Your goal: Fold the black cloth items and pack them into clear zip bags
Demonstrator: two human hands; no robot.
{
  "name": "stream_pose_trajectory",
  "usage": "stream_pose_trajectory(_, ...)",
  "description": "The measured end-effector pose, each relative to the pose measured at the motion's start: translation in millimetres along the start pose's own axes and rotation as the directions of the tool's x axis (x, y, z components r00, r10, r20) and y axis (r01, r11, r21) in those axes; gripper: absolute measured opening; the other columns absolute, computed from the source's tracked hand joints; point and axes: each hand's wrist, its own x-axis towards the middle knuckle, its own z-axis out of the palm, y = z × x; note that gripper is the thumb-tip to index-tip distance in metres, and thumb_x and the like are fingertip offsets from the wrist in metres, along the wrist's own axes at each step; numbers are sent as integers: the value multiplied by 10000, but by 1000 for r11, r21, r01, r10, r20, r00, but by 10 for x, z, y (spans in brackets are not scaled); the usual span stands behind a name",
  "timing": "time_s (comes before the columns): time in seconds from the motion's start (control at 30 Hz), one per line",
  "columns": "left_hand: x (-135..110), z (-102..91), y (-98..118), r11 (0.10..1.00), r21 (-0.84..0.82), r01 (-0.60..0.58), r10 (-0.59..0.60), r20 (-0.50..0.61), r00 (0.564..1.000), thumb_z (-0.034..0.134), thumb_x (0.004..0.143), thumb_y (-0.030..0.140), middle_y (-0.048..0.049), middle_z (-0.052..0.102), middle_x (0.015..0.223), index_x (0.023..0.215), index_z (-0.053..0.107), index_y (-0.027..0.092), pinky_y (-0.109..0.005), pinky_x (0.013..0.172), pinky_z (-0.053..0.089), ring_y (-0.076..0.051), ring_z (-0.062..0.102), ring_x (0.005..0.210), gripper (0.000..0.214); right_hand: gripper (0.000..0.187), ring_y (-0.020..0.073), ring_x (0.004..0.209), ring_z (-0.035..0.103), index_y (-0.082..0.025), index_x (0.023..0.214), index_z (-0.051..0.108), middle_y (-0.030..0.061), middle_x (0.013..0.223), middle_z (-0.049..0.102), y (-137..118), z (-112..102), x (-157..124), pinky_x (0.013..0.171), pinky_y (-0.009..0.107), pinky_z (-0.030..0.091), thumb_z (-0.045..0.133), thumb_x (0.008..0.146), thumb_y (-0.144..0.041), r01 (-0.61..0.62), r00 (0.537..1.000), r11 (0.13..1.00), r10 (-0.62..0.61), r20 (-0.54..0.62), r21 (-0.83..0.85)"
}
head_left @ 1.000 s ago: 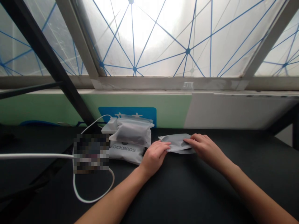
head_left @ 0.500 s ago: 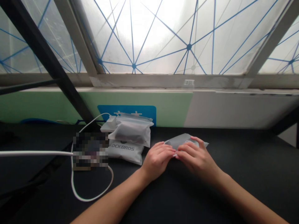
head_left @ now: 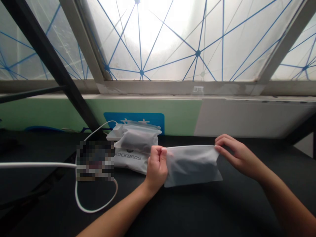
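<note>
Left grip (head_left: 157,168) and right grip (head_left: 234,154) pinch upper corners of the frosted bag (head_left: 192,168).

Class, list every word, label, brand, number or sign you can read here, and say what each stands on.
"OCKBROS": on the lower grey bag; any letter before the O cannot be read.
Blue sign on the wall: white characters, partly hidden by the upper bag, not readable.
Held bag: no lettering can be made out.
No numbers are readable.
</note>
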Motion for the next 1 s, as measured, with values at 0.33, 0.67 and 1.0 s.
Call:
stream_pose_trajectory(0.33,-104,78,-19,888,345,-304,169,371,913,517,998,269,-206,364,1594,1522,316,176,-584,1202,298,-337,304,1513,569,453,177,677,584,-212,764,513,-8,700,588,266,345,-5,689,316,444,552,900,-643,-561,794,752,369,483,346)
stream_pose_trajectory(0.67,-148,59,287,784,340,-520,70,783,618,479,1022,472,-174,362,1621,1569,354,201,-596,1172,364,-359,337,1503,624,435,138,593,425,-218,735,495,-39,619,499,200,648,6,586,280,331,549,889,-621,-500,801,833,340,493,237)
stream_pose_trajectory(1.0,-99,165,228,757,307,-576,27,867,498,616,942,547,-153,335,1637,1541,385,397,-730,1086,356,-469,377,1450,659,322,179,661,551,-205,729,627,17,689,644,458,743,39,625,306,386,637,824,-512,-478,869,879,471,149,10)
